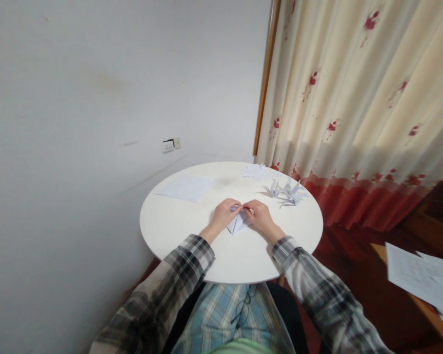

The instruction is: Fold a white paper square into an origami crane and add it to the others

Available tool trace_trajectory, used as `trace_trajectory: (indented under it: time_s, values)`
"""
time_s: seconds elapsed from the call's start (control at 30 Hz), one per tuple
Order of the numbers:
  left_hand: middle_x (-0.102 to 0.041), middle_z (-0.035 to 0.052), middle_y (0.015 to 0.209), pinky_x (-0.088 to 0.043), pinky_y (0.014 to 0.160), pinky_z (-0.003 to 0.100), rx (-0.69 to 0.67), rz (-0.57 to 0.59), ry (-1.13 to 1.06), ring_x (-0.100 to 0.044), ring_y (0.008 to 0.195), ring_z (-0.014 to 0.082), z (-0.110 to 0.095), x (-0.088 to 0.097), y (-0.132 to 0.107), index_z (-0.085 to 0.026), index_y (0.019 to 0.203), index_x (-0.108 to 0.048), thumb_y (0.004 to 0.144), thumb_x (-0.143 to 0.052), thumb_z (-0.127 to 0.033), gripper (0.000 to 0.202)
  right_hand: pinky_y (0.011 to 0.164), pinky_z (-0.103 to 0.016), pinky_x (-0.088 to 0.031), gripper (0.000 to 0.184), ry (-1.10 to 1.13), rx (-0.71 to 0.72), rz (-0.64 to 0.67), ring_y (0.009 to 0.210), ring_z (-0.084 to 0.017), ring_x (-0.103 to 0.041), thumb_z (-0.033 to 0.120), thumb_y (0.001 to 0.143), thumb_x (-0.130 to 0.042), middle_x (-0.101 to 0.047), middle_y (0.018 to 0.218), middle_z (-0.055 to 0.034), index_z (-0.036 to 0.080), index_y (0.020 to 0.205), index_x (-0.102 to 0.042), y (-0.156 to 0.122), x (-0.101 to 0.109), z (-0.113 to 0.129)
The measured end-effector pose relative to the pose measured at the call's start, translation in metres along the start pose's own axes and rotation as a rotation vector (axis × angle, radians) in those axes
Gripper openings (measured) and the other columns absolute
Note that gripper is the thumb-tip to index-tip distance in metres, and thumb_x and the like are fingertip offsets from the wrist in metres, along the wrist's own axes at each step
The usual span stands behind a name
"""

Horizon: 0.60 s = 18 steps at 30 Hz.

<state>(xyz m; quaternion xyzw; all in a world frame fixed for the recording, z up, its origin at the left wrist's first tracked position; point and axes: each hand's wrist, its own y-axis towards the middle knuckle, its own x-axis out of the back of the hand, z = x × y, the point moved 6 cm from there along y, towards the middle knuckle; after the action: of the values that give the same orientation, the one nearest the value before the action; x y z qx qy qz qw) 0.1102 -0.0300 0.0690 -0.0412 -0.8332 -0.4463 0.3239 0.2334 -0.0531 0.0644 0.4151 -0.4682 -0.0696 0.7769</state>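
A small piece of folded white paper (237, 224) lies on the round white table (239, 265) in front of me, its creases meeting in a point toward my body. My left hand (225, 214) pinches its far part from the left. From the other side my right hand (260, 216) pinches the same paper, and the fingertips of both hands nearly meet at its far end. Part of the paper is hidden beneath my fingers. Several folded paper cranes (290, 191) stand to the right, beyond my right hand.
Flat white paper (186, 188) lies at the table's back left. More paper scraps (257, 171) are at the back edge. A wall with a socket (167, 146) is at left, a curtain (332, 123) at right. Written sheets (421, 275) rest on wooden furniture at lower right.
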Motion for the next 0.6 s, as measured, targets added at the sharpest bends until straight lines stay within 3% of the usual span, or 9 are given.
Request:
trace_trajectory:
  time_s: [0.6]
  values:
    - [-0.065,0.0024,0.081,-0.045,0.076,0.029,-0.051,-0.088,0.03,-0.057,0.081,0.0152,-0.007,0.011,0.0,-0.018,0.08,-0.061,0.083,-0.049,-0.024,0.013,0.068,-0.025,-0.041,0.014,0.006,0.009,-0.05,0.073,-0.016,-0.055,0.013,0.077,-0.051,-0.063,0.075,-0.0043,0.018,0.082,-0.064,-0.001,0.0,-0.001]
